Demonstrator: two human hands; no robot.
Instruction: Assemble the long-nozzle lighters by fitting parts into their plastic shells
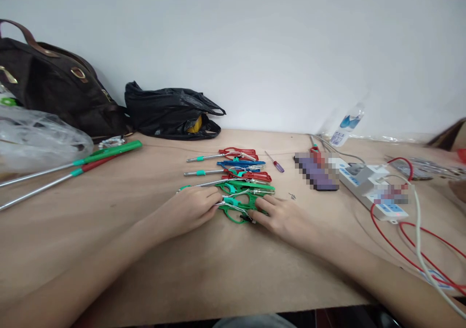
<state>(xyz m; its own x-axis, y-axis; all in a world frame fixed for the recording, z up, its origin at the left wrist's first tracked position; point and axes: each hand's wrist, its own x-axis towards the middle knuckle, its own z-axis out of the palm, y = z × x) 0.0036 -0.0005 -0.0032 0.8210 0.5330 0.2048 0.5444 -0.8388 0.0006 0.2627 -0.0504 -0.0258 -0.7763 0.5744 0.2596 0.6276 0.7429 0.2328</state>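
Observation:
My left hand [194, 206] is closed, its fingertips pinching the metal tube of the nearest opened green lighter [236, 217], a long-nozzle type. At the handle end of that lighter, my right hand [282, 216] has its fingers bent over the green shell, beside a small black part. Thin wires and a teal collar show inside the shell. Just beyond lie another open green lighter [255, 187], a red one [255, 176], a blue one [242, 164] and a second red one [238, 151], in a row. My fingers partly hide the nearest one.
A small purple screwdriver [278, 166] and some tiny screws [292, 196] lie to the right, near a blurred phone [318, 172]. Further right are a power strip [386, 209] with cables and a tilted bottle [347, 124]. Long green-handled [112, 152] and red-handled lighters, bags [163, 109] stand left.

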